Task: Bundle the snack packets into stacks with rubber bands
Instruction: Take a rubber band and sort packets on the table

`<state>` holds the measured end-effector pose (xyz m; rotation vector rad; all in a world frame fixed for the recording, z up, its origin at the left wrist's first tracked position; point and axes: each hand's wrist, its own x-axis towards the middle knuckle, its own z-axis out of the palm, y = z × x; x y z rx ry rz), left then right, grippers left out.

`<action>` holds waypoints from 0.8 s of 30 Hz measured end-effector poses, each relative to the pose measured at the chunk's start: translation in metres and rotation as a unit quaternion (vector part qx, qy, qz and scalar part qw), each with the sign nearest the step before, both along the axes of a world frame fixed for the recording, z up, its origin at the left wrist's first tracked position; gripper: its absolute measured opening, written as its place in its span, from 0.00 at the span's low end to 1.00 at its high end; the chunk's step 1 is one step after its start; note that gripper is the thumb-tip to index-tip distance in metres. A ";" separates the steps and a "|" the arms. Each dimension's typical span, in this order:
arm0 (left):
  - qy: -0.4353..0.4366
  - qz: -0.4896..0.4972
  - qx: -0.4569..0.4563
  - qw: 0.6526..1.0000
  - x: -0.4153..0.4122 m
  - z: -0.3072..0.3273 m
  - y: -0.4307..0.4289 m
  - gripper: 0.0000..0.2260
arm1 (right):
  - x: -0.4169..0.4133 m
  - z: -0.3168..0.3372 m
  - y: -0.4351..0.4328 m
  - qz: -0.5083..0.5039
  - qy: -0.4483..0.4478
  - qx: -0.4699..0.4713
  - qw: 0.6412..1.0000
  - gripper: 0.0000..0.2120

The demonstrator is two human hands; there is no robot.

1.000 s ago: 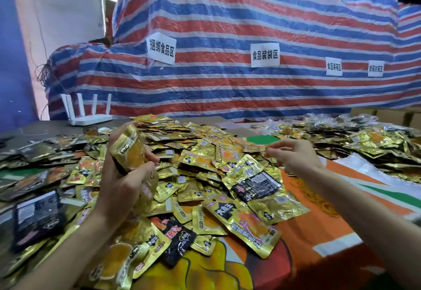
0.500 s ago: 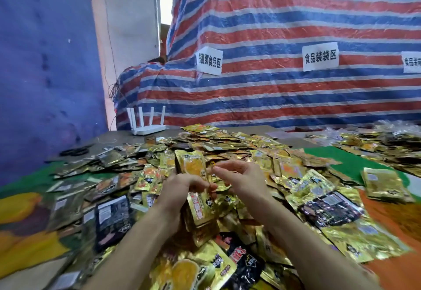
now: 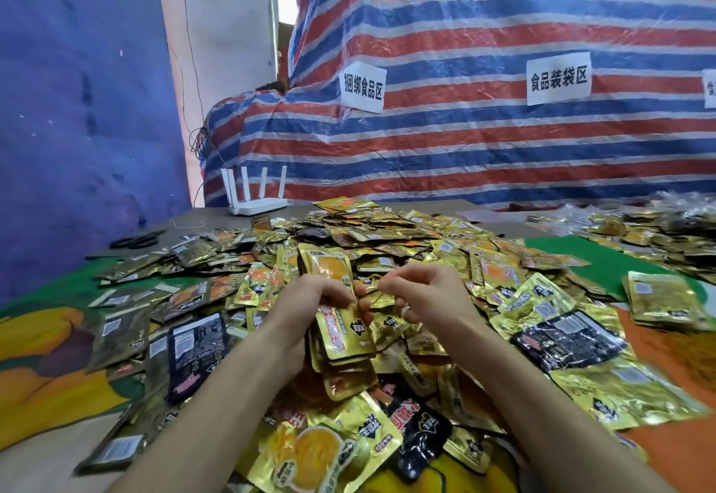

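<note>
My left hand [image 3: 306,300] grips an upright stack of gold snack packets [image 3: 341,333] over the heap in the middle of the table. My right hand [image 3: 422,295] is close beside it on the right, fingers curled and pinching something thin next to the stack's top; it looks like a rubber band [image 3: 372,284], but it is too small to be sure. Loose gold and black packets [image 3: 387,237] cover the table all around both hands.
Black scissors [image 3: 133,240] lie at the far left on the table. A white router [image 3: 257,204] stands at the back edge. More packets [image 3: 658,229] are piled at the far right. A striped tarp [image 3: 465,144] with paper labels rises behind the table.
My right hand came in from the right to meet the left one at the stack. The stack now stands a little higher in my left hand, and my view swung left.
</note>
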<state>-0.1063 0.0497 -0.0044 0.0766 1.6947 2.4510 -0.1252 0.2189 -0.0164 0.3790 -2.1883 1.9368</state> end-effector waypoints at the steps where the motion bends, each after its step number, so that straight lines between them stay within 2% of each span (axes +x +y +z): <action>1: -0.027 -0.046 0.049 0.997 0.000 0.000 -0.003 0.07 | 0.000 0.002 0.002 0.028 -0.032 -0.027 0.999 0.08; 4: -0.045 -0.108 0.144 0.983 0.000 0.003 -0.009 0.11 | 0.003 0.008 0.008 0.168 -0.101 -0.127 0.972 0.06; 6: -0.038 -0.133 0.169 0.976 0.001 0.004 -0.011 0.16 | 0.005 0.010 0.012 0.240 -0.115 -0.194 0.944 0.04; 9: -0.019 -0.132 0.177 0.975 0.000 0.003 -0.011 0.21 | 0.006 0.012 0.015 0.275 -0.104 -0.288 0.911 0.03; 11: -0.011 -0.137 0.185 0.973 -0.002 0.001 -0.011 0.24 | 0.007 0.012 0.015 0.277 -0.086 -0.346 0.892 0.10; 13: -0.013 -0.157 0.189 0.969 -0.003 0.000 -0.009 0.23 | 0.004 0.011 0.015 0.279 -0.081 -0.373 0.881 0.13; 16: -0.028 -0.177 0.145 0.973 -0.004 -0.002 -0.008 0.12 | 0.000 0.008 0.010 0.260 -0.069 -0.299 0.915 0.17; 18: -0.025 -0.142 0.102 0.984 -0.007 -0.003 -0.009 0.11 | -0.001 0.005 0.006 0.235 -0.062 -0.229 0.943 0.20; 21: -0.009 -0.034 0.130 0.991 -0.009 -0.002 -0.011 0.13 | 0.004 -0.001 0.002 0.145 -0.015 -0.115 0.983 0.22; 23: 0.015 0.068 0.151 0.986 -0.013 -0.002 -0.016 0.06 | 0.008 -0.005 -0.002 0.099 0.003 -0.061 0.993 0.24; 24: 0.029 0.129 0.157 0.979 -0.015 -0.002 -0.019 0.05 | 0.011 -0.006 -0.005 0.099 0.005 -0.046 0.994 0.25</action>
